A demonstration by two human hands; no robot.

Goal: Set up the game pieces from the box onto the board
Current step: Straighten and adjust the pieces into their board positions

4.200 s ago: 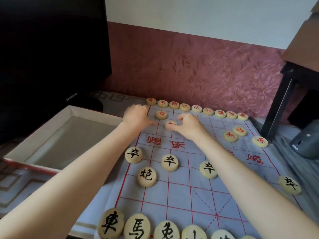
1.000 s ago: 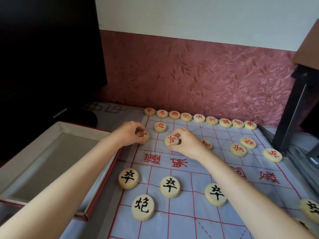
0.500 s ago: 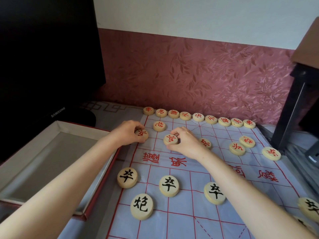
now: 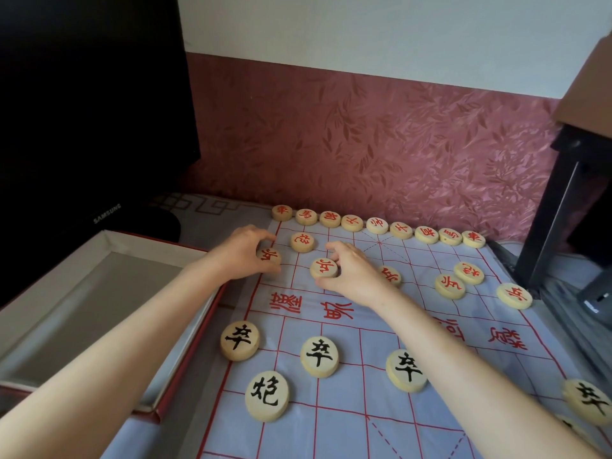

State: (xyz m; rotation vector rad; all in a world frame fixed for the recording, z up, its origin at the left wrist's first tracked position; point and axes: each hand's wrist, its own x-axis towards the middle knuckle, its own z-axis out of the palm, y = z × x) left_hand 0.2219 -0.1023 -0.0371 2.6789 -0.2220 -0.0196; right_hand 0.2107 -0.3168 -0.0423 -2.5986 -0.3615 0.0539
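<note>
Spreading across the table, a pale blue cloth board with red grid lines carries most of the scene, its left edge lying against an open, shallow box that shows no pieces inside. A dark monitor stands behind the box at far left. Along the board's far edge runs a full row of red-lettered pieces, one red cannon just nearer, and several more red discs at right, two of them touching and looking off their points. Black-lettered pieces sit on the near half.

A person reaches in with both arms. The left hand is curled narrowly around a red soldier at the board's left edge line, fingertips pinching its rim. The right hand pinches a second red soldier just to the right, thumb and fingers on opposite sides of the rim.

The discs appear to be thick, stiff wood, light enough for a two-finger pinch and unlikely to break. Their smooth faces would probably slide easily on the cloth, and the soft board could wrinkle if dragged, so gripping the rim and lifting looks safer than pushing. Setup seems nearly complete.
</note>
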